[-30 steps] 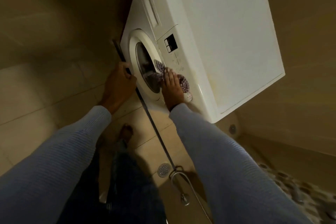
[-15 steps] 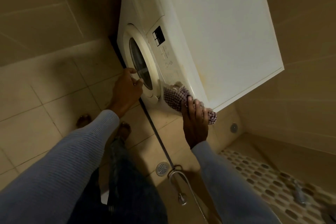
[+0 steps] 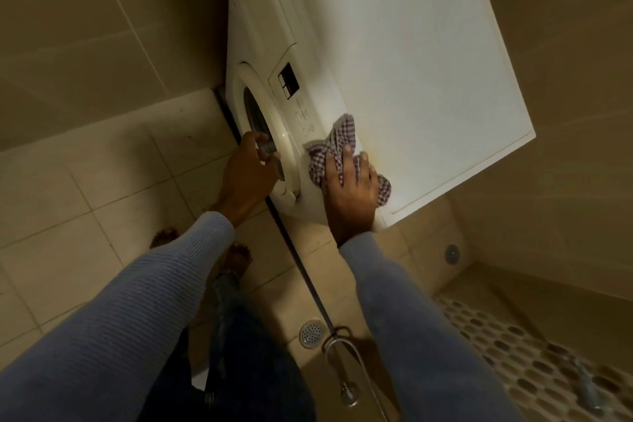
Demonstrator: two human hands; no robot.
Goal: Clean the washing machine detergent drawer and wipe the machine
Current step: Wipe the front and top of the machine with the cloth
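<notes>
Checked cloth lies under flat right hand; left hand grips door.

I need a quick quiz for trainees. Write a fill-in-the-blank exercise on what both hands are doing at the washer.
1. The right hand presses a checked ____ onto the washer.
2. The left hand holds the edge of the washer's round ____.
3. Both sleeves are light ____.
Missing words: cloth; door; blue.
</notes>
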